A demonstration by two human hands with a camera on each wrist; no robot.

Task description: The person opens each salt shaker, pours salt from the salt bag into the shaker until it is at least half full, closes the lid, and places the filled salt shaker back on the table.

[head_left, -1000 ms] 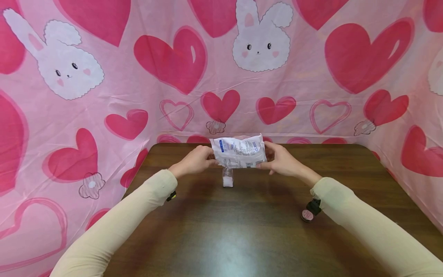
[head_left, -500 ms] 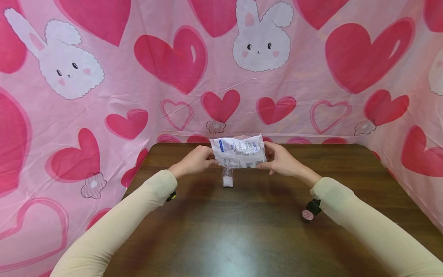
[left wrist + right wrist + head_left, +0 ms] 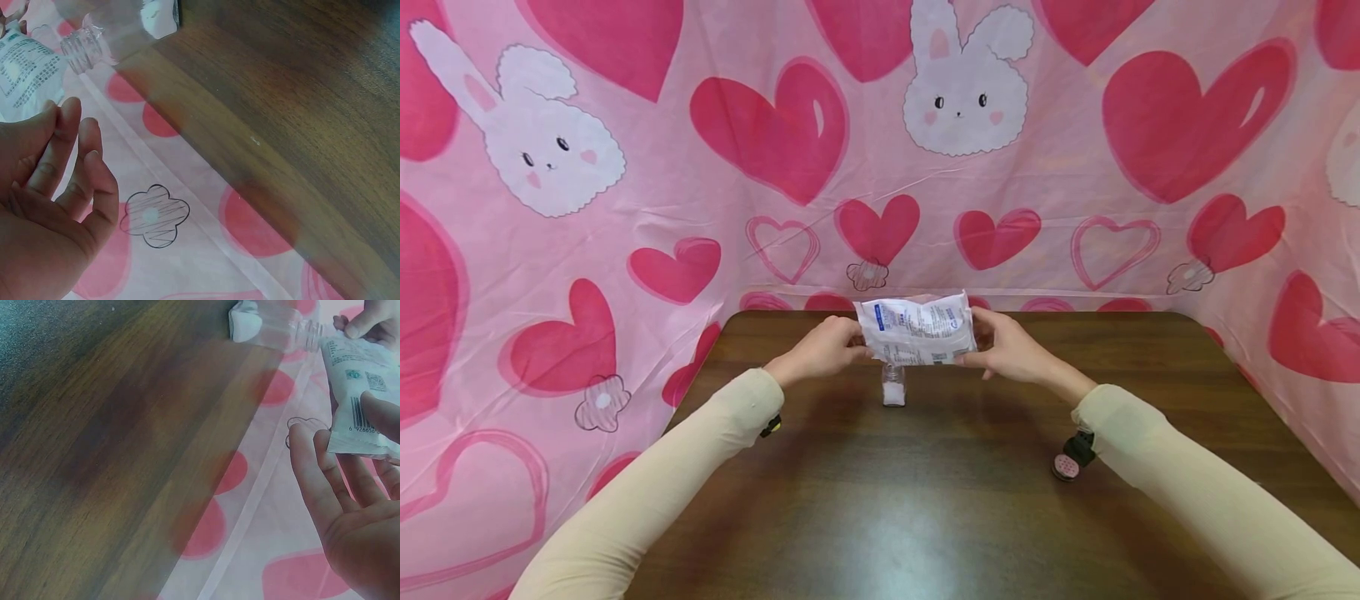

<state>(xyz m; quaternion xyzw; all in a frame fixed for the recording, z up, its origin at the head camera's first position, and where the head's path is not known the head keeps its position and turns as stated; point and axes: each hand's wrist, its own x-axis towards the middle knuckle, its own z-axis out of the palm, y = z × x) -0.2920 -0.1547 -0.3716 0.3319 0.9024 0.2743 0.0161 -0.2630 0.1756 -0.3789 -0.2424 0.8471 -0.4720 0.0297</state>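
A white plastic packet (image 3: 917,330) with blue and black print is held up sideways between both hands. At its left end, my left hand (image 3: 827,346) pinches it between thumb and forefinger; the other fingers curl loosely in the left wrist view. My right hand (image 3: 1015,348) grips the right end, thumb on the printed face and fingers behind, near the barcode in the right wrist view. Directly under the packet a small clear bottle (image 3: 893,392) stands upright on the table, white stuff at its bottom. Its threaded neck (image 3: 80,52) has no cap, and the packet's lower left edge overlaps it.
The dark wooden table (image 3: 880,492) runs back to a pink cloth (image 3: 1045,183) printed with hearts and rabbits, which hangs behind and at both sides. A dark strap with a pink round piece (image 3: 1066,467) hangs at the right wrist.
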